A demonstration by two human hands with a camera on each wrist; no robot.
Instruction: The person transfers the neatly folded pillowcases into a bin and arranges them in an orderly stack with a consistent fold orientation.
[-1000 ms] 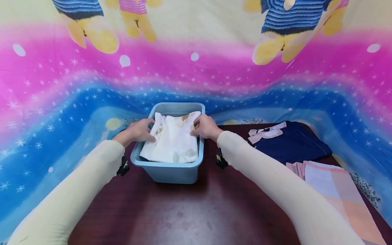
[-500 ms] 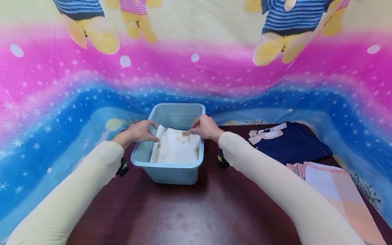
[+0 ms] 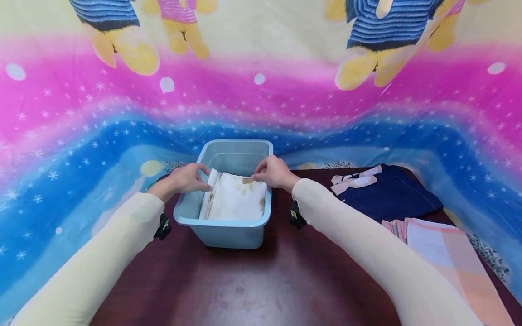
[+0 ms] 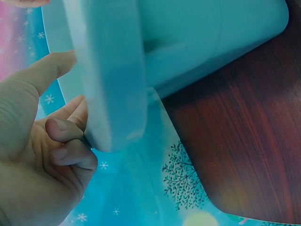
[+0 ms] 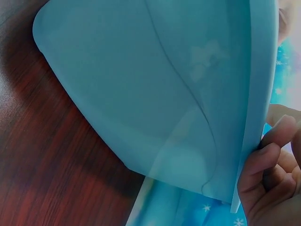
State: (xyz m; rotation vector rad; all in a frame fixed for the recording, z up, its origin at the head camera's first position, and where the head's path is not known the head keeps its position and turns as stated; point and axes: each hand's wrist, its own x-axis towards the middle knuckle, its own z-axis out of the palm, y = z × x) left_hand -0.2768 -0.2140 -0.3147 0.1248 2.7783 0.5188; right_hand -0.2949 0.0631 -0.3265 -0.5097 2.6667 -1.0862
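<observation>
A folded white cloth (image 3: 236, 199) with brownish printed patches lies inside the light blue plastic bin (image 3: 232, 235), a narrow fold standing along its left side. My left hand (image 3: 185, 178) reaches over the bin's left rim, thumb and forefinger apart, the thumb at the cloth's left fold. Across the bin, my right hand (image 3: 275, 172) pinches the cloth near its far right corner. Both wrist views mostly show the bin's outer wall. There, the curled lower fingers of my left hand (image 4: 51, 136) and right hand (image 5: 277, 165) lie by the rim; the cloth is hidden.
A folded navy garment (image 3: 391, 190) with pale pink straps lies on the dark wooden table (image 3: 253, 290) to the right. Nearer, a pink, white and orange checked cloth (image 3: 452, 258) lies along the table's right edge. A printed curtain (image 3: 261, 104) hangs behind the bin.
The white cloth has dropped lower into the bin, and its far edge has come toward me, baring the back wall. My hands have stayed close to the two side rims.
</observation>
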